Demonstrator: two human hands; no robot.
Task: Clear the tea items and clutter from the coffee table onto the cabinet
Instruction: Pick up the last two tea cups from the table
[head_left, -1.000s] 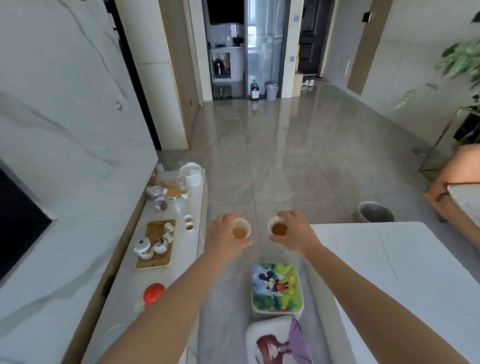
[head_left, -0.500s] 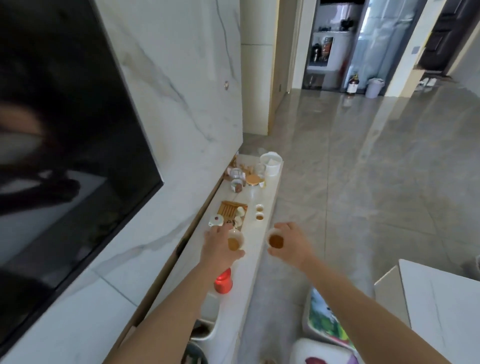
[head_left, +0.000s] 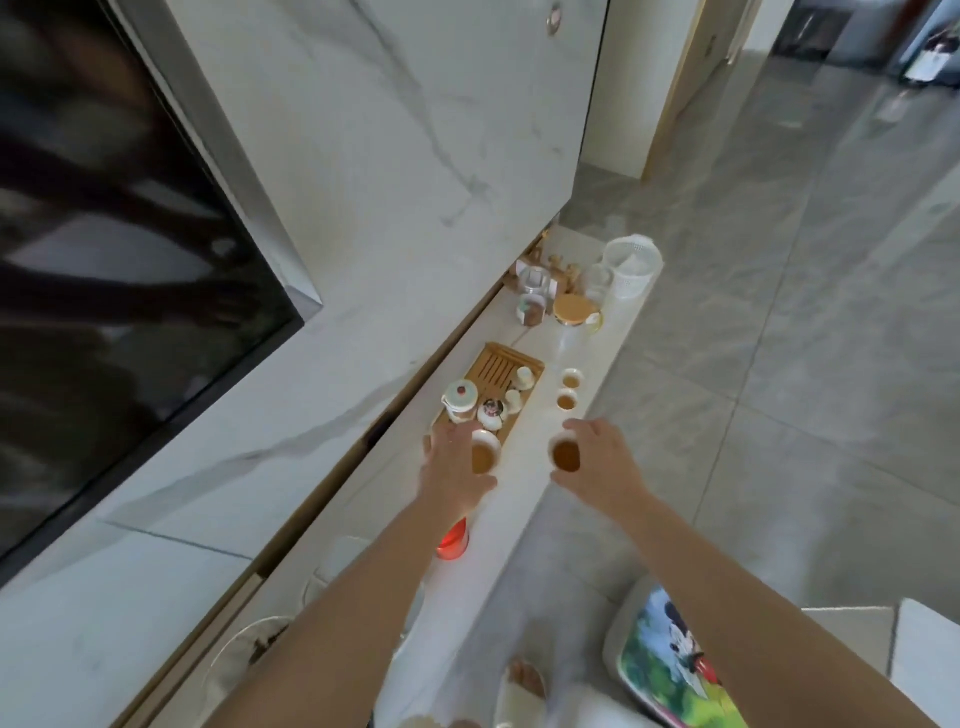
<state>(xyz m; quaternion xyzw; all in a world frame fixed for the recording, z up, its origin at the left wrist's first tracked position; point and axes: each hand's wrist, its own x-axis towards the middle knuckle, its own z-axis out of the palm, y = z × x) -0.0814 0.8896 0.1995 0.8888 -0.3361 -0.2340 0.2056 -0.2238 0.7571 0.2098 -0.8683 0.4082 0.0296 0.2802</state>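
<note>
My left hand (head_left: 451, 474) grips a small white teacup (head_left: 484, 453) filled with amber tea, held above the long white cabinet (head_left: 524, 499) just in front of the bamboo tea tray (head_left: 500, 367). My right hand (head_left: 602, 467) grips a second full teacup (head_left: 565, 454) over the cabinet's outer edge. Two more small cups of tea (head_left: 568, 391) stand on the cabinet just beyond my right hand. On the tray sit a white lidded gaiwan (head_left: 460, 398) and a few small white pieces. The coffee table's white corner (head_left: 930, 654) shows at the lower right.
Farther along the cabinet stand a lidded glass jar (head_left: 573, 310), a small glass jar (head_left: 532, 306) and a white basket (head_left: 630, 265). A red object (head_left: 454, 540) sits under my left forearm. A cartoon-print stool (head_left: 670, 660) stands on the grey tiled floor. A dark TV screen (head_left: 104, 249) hangs on the marble wall.
I have turned from the coffee table to the cabinet. Both hands have carried their teacups forward and now hover over the cabinet top near the tea tray.
</note>
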